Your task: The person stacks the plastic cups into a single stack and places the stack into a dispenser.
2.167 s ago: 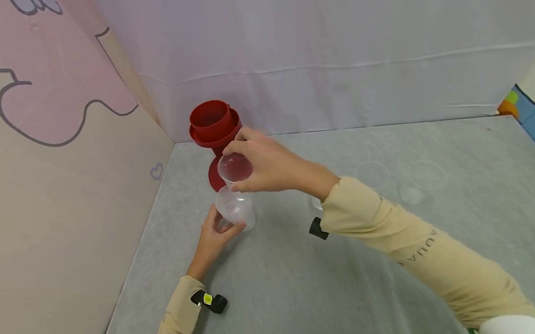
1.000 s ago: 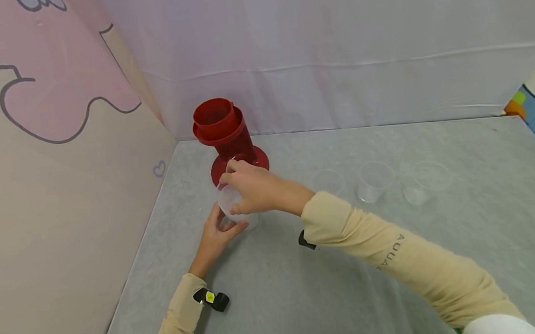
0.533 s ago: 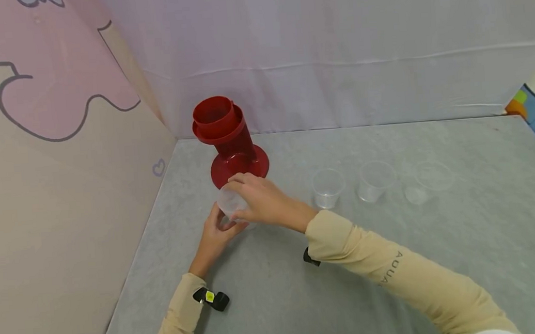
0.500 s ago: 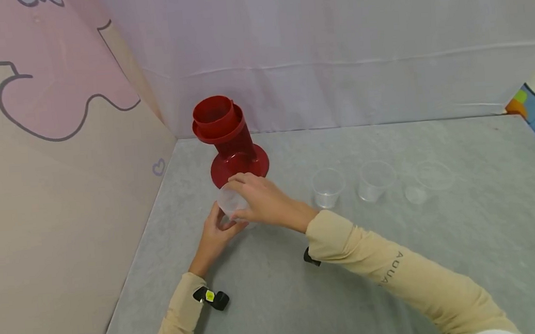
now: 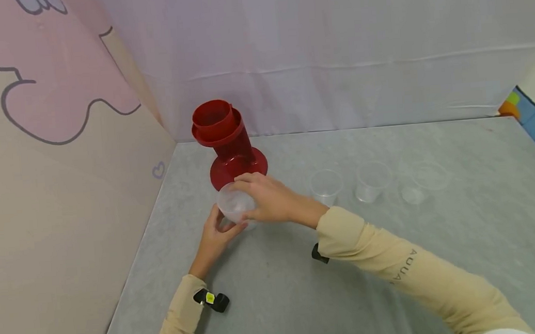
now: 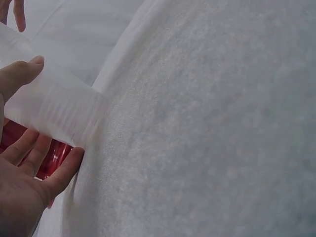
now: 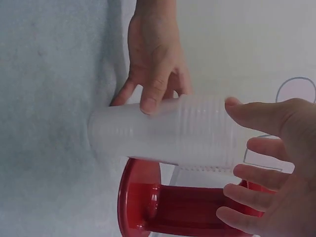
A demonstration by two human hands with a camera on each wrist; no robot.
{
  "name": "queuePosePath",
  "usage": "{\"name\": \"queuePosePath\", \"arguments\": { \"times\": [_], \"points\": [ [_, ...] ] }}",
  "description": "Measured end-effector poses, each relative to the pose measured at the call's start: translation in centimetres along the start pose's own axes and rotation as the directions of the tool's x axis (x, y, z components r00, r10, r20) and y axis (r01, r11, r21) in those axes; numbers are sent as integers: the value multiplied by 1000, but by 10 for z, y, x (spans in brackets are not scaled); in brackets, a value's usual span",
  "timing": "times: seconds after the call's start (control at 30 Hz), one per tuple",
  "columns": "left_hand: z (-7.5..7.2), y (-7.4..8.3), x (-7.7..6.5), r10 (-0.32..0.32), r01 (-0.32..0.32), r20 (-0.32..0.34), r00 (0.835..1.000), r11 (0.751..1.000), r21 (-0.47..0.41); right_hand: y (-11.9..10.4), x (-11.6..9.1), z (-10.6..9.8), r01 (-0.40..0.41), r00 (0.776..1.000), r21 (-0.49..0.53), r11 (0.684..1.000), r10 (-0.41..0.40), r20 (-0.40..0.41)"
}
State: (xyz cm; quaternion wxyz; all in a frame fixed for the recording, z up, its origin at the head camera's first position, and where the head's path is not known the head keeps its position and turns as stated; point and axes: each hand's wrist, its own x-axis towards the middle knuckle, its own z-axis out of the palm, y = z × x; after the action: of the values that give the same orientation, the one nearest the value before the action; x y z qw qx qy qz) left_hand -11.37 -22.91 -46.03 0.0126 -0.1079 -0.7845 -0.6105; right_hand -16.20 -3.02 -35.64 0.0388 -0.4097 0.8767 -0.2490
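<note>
A stack of clear plastic cups (image 5: pixel 234 203) stands on the grey-covered table, in front of the red stand. My left hand (image 5: pixel 213 239) holds its lower side, thumb on one side and fingers on the other; in the left wrist view the thumb of my left hand (image 6: pixel 24 192) lies across the ribbed plastic. Up at the rim is my right hand (image 5: pixel 271 197). In the right wrist view my right hand (image 7: pixel 276 168) has its fingers spread, thumb tip right at the edge of the top cup (image 7: pixel 207 131), the other fingertips beside the rim.
A red stand (image 5: pixel 236 159) with a wide round base and a cup-shaped top stands just behind the stack. Three clear cups, the nearest cup (image 5: pixel 326 183) among them, form a row to the right. A white cloth (image 5: pixel 337 95) hangs behind the table.
My right hand has lowered a clear cup into the stack and pressed down. Its fingers have since loosened and shifted slightly right. My left hand has stayed on the stack.
</note>
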Motion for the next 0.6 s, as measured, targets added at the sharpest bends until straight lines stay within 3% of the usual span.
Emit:
{"name": "queuePosePath", "arguments": {
  "times": [0.2, 0.33, 0.6],
  "points": [
    [0, 1, 0, -44, 44, -13, 999, 999, 5, 0, -9, -15, 4, 1000, -49, 999, -5, -15],
    [-2, 0, -1, -25, 25, -18, 1000, 999, 23, 1, -15, -24, 0, 1000, -46, 999, -1, -26],
    [1, 1, 1, -51, 52, -23, 998, 998, 31, 3, -28, -39, -65, 998, -101, 993, 63, -19]
  ]
}}
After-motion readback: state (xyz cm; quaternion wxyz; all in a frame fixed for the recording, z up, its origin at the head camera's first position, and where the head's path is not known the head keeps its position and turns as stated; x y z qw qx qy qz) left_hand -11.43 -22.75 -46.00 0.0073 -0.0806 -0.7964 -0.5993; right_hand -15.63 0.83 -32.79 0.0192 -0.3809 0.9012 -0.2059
